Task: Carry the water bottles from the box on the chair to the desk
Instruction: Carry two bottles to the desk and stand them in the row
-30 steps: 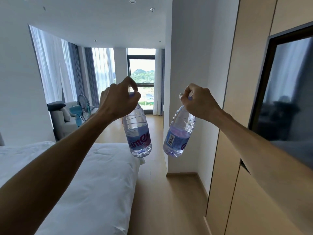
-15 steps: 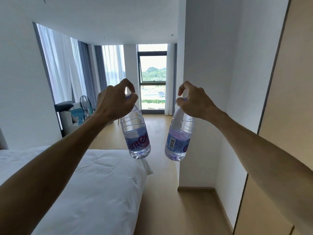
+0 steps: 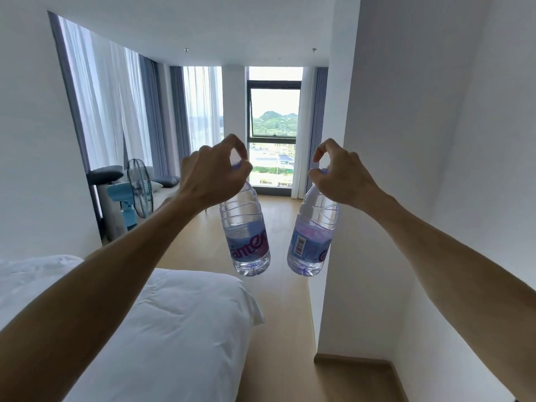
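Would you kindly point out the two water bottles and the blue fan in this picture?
left water bottle (image 3: 246, 242): head view, on its label.
right water bottle (image 3: 311, 245): head view, on its label by the barcode.
blue fan (image 3: 140, 192): head view, on its round grille.

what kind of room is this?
Probably a hotel-style bedroom: a bed with white bedding at lower left, floor-length curtains along tall windows, and a sofa with a standing fan at the far end. No desk in view.

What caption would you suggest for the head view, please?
Left hand and right hand each hold a water bottle by its neck, above the floor beside a bed.
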### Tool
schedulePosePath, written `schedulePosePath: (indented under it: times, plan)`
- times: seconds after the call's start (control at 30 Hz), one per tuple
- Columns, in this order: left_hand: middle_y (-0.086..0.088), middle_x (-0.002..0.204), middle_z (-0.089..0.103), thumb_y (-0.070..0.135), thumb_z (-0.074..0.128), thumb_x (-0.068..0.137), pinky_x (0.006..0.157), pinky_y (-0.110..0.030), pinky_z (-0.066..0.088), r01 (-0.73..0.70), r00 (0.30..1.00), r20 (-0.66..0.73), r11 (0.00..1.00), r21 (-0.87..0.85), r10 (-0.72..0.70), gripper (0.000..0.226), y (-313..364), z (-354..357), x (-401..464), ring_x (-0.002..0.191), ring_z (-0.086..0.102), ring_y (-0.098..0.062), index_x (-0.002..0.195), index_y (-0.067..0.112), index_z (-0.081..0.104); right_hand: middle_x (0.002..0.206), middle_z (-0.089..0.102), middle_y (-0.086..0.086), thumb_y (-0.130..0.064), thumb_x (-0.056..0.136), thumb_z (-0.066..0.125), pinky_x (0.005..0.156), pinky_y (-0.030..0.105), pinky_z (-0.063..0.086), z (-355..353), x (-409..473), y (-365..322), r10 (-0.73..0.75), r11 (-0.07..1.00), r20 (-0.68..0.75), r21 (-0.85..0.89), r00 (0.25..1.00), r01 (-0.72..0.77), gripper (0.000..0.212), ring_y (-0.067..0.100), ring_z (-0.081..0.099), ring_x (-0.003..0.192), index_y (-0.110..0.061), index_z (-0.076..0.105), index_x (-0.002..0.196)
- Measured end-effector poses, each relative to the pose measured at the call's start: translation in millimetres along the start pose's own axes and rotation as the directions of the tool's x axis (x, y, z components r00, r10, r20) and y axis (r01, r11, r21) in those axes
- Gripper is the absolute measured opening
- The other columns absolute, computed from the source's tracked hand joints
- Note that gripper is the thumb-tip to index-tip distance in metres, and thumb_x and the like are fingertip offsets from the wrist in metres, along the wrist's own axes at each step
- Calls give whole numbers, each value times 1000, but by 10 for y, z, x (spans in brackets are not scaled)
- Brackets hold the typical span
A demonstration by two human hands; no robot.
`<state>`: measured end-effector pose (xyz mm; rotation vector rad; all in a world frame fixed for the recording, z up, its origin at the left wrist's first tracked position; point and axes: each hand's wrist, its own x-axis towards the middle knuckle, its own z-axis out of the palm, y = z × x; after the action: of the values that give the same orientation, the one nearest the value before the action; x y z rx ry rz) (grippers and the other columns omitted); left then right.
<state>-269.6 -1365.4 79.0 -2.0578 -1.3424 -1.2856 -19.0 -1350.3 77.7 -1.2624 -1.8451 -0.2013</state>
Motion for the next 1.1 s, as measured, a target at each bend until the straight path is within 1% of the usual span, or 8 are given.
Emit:
schedulePosePath:
  times: [0.2,0.37,0.5,0.63,0.77,0.87,0.93,1.1]
  plan:
    - [6,69,64,46,44,82,70,-28,43,-1,1000,27,999,-47,3,36,-727,810,651,62,61,-16,102,22,61,73,64,3,-24,85,65,54,19,47,766,880,408,4,999,31,-35,1000,-3,20,14,59,56,-24,50,98]
    - [10,63,56,45,46,82,68,-28,45,-12,999,39,999,-42,14,34,-1281,1448,1201,56,55,-13,99,21,62,73,64,3,-22,85,65,56,20,48,1360,1525,757,25,999,35,-35,999,-24,21,14,59,56,-21,51,101]
    - [7,71,62,45,45,83,69,-28,45,-30,999,43,999,-36,32,35,-1671,2006,1586,62,61,-17,101,20,62,71,62,0,-23,84,64,57,20,44,1833,2017,1133,27,1000,26,-9,999,-27,20,11,57,54,-23,50,97]
    - [13,58,53,44,44,82,67,-29,48,-35,997,61,999,-16,36,34,-2033,2641,1944,52,54,-12,99,19,61,70,62,-3,-25,82,64,56,19,46,2340,2518,1581,-4,1000,33,27,999,3,19,11,58,52,-23,50,95]
    - [23,51,45,42,46,81,68,-32,47,-31,998,57,999,25,29,26,-2370,3316,2357,50,52,-10,94,24,60,68,61,-5,-22,82,65,57,20,50,2824,3082,2097,-48,997,40,66,998,46,17,13,58,52,-21,53,94]
    - [21,53,48,38,51,83,69,-32,50,-34,997,65,998,44,31,23,-2603,3796,2756,49,53,-8,95,23,63,78,57,-13,-19,84,66,65,19,49,3130,3604,2479,-91,993,40,79,995,88,11,6,55,58,-21,56,88]
    - [17,57,51,36,53,84,68,-30,51,-29,999,41,998,48,27,23,-2749,4098,3026,49,51,-4,94,20,66,73,54,-15,-18,85,66,67,20,49,3307,3944,2733,-105,992,44,81,993,101,10,5,54,59,-21,56,85]
    - [5,71,67,41,47,81,74,-34,51,27,999,46,998,54,-30,35,-3091,4792,3617,62,59,-15,93,18,70,72,53,-15,-19,86,64,62,15,44,3757,4645,3336,-104,990,29,97,994,101,7,2,52,57,-20,57,85]
